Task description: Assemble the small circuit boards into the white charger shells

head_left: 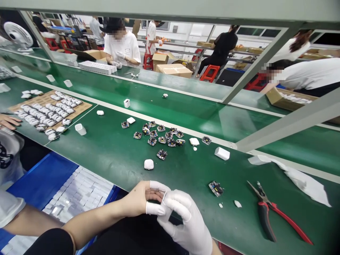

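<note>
My left hand, with white covers on the thumb and forefinger, pinches one end of a white plastic casing. Wrapped around its other end is my right hand, in a white glove, which hides much of it. Beyond my hands on the green bench lie a rounded white cap and a small circuit board. A cluster of several more circuit boards sits farther back. To the right are a lone circuit board and red-and-black pliers with their jaws apart.
White casings and caps lie scattered. A crumpled white bag rests at right. Left stands a cardboard sheet with rows of white-capped parts, beside a person's hand. A blue bin holds white casings. A slanted metal post rises at right.
</note>
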Motion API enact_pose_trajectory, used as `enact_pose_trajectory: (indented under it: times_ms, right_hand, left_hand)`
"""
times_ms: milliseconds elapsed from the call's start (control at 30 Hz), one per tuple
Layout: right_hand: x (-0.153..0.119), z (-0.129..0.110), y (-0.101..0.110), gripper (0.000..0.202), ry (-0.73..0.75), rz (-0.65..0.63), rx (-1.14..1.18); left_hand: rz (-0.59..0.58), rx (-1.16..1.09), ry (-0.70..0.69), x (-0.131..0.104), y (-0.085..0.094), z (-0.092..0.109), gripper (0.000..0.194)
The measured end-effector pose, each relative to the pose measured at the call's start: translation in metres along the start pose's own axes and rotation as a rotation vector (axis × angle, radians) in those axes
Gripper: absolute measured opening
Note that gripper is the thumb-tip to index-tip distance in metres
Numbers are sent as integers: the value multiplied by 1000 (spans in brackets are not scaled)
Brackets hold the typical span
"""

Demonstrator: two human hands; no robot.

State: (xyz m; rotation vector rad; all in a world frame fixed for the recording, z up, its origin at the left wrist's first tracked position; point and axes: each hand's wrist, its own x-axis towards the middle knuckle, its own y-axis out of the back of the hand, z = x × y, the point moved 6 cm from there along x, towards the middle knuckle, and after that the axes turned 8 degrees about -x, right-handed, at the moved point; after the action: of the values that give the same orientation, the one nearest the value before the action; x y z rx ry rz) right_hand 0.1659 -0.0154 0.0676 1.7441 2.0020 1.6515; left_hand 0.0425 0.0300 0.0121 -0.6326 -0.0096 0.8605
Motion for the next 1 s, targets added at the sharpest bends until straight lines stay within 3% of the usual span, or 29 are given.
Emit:
enact_pose_trajectory:
  times_ms: [133, 200, 333, 467, 567, 800, 867, 1000]
  right_hand:
    - [11, -12, 3, 30, -31, -14, 31]
    - [13, -15, 0, 25, -50, -42, 18]
    - [6, -9, -11, 23, -104, -8, 10]
    - [-8, 4, -16, 32, -178, 130, 64]
    - [-6, 2, -8, 44, -140, 179, 14]
    - [23, -17, 6, 23, -3, -40, -37]
    - [21, -16, 6, 24, -7, 6, -53]
    - [3, -4, 10, 39, -83, 215, -82]
  left_hand:
    - [-23, -58, 79, -5, -5, -3, 59]
    - [-45, -50, 88, -6, -6, -4, 58]
    - [-23, -26, 126, -4, -1, -9, 55]
    - [-25, -27, 11, -3, -3, 1, 54]
    - [-48, -6, -47, -5, -9, 10, 55]
    - [-56, 69, -106, -9, -14, 13, 51]
    - [-46, 90, -160, -10, -15, 16, 51]
    - [-33, 180, -289, -12, -19, 25, 51]
